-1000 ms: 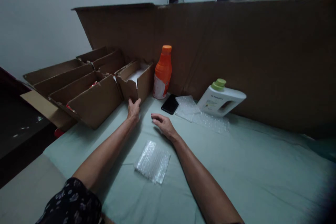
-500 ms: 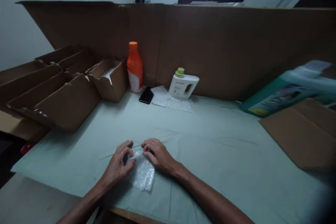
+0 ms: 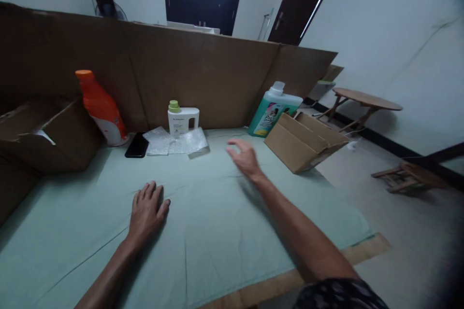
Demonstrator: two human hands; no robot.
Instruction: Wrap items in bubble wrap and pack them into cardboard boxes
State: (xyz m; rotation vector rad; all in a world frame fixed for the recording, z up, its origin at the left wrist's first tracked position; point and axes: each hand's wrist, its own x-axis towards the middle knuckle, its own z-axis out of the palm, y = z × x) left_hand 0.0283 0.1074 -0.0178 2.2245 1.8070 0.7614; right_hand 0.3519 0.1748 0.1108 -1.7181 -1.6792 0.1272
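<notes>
My left hand lies flat on the pale green cloth, fingers spread, holding nothing. Further forward and to the right, my right hand is raised over the cloth, thumb and fingers apart with nothing between them. Ahead of it and to its left, several pieces of bubble wrap lie in front of a white bottle with a green cap. To the right of that hand stands an open cardboard box, tilted, in front of a bottle of green liquid.
A black phone lies left of the bubble wrap, near an orange bottle. Cardboard boxes stand at the left. A tall cardboard panel closes off the back. Beyond the table's right edge are a wooden table and a low stool.
The bubble wrap between my hands has been let go and now lies by the white bottle. My right hand has moved apart from the left. The view has turned right.
</notes>
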